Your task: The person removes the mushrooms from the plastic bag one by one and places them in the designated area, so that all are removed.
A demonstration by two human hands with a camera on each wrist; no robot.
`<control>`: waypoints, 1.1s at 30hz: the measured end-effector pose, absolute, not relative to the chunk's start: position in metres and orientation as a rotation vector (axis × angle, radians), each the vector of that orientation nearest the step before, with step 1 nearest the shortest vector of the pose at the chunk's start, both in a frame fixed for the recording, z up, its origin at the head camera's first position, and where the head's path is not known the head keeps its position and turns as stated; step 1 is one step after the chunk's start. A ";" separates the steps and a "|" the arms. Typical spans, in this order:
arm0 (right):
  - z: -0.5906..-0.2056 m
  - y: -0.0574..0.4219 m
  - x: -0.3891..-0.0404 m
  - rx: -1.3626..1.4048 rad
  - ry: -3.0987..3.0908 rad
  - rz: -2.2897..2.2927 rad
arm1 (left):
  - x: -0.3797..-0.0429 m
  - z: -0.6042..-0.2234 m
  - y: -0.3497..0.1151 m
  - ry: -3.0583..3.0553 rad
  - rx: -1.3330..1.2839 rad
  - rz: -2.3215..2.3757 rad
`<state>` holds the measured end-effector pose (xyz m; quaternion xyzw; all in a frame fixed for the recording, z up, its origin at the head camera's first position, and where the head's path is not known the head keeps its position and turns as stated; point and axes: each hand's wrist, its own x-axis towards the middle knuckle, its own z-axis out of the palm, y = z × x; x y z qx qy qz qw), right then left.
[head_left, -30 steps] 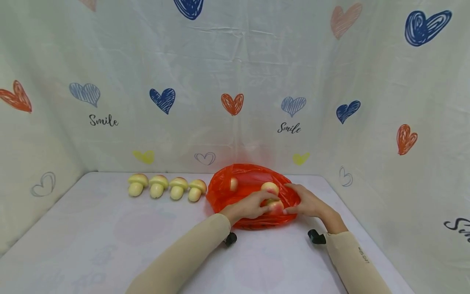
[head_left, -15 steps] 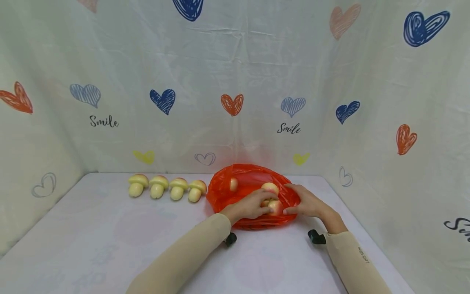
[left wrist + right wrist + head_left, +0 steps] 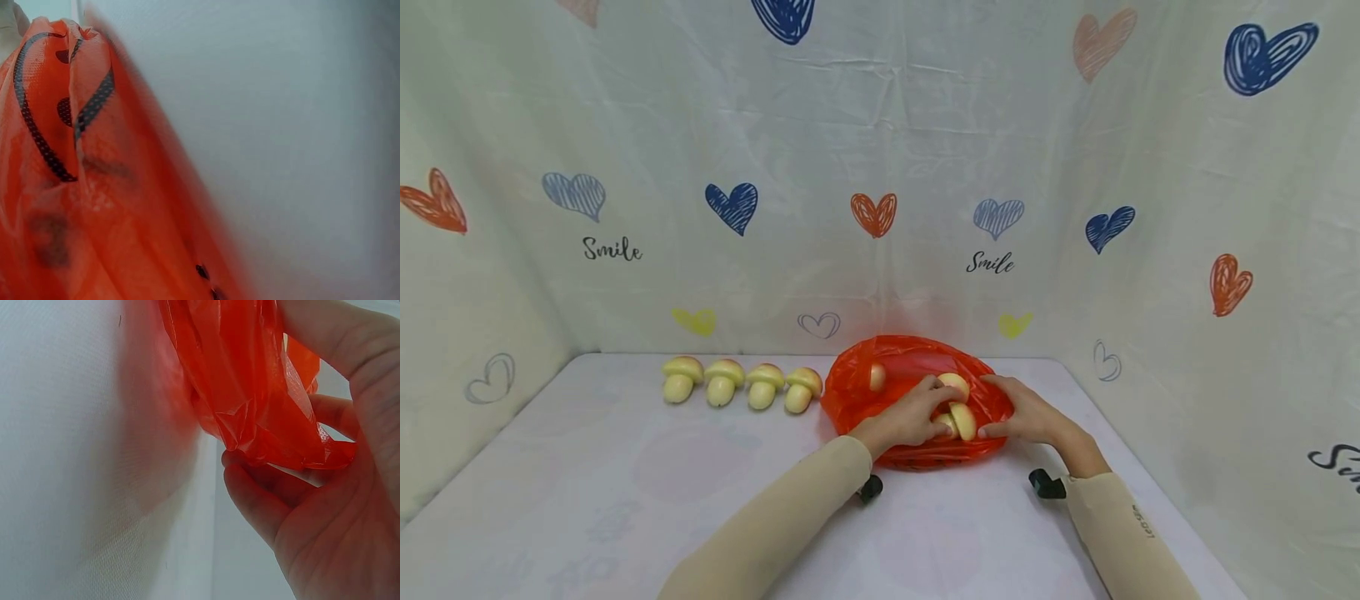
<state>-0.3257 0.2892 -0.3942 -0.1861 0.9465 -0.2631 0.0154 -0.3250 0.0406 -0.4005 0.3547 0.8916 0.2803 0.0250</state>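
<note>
A red plastic bag (image 3: 850, 392) lies on its side, its mouth facing me. Inside it are several toy mushrooms with pinkish-yellow caps. My left hand (image 3: 910, 417) reaches into the mouth, thumb and fingers curled round one toy mushroom (image 3: 964, 422), whose cap faces right. Just behind it sits another mushroom (image 3: 953, 384), partly covered by my fingers; one more mushroom (image 3: 877, 377) shows at the bag's left. My right hand (image 3: 1030, 414) grips the bag's right edge; the right wrist view shows fingers and thumb round the crumpled plastic (image 3: 250, 394). In the left wrist view, the bag's printed side (image 3: 62, 156) hides the left hand.
Several toy mushrooms (image 3: 720, 382) stand in a row left of the bag, near the back of the white table (image 3: 587, 467). A curtain with printed hearts (image 3: 880, 275) hangs right behind. Black wrist devices (image 3: 870, 488) show under both forearms.
The mushroom at my left hand has turned: its pink cap top faced me before, and now its pale side and stem show. My right hand and the bag have stayed nearly still.
</note>
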 end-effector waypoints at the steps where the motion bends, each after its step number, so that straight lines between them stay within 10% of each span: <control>1: -0.394 0.289 -0.326 -0.578 2.945 -0.820 | -0.325 -0.401 0.041 2.749 1.119 0.871; 33: -0.396 0.289 -0.326 -0.576 2.942 -0.828 | -0.331 -0.400 0.045 2.699 1.231 0.760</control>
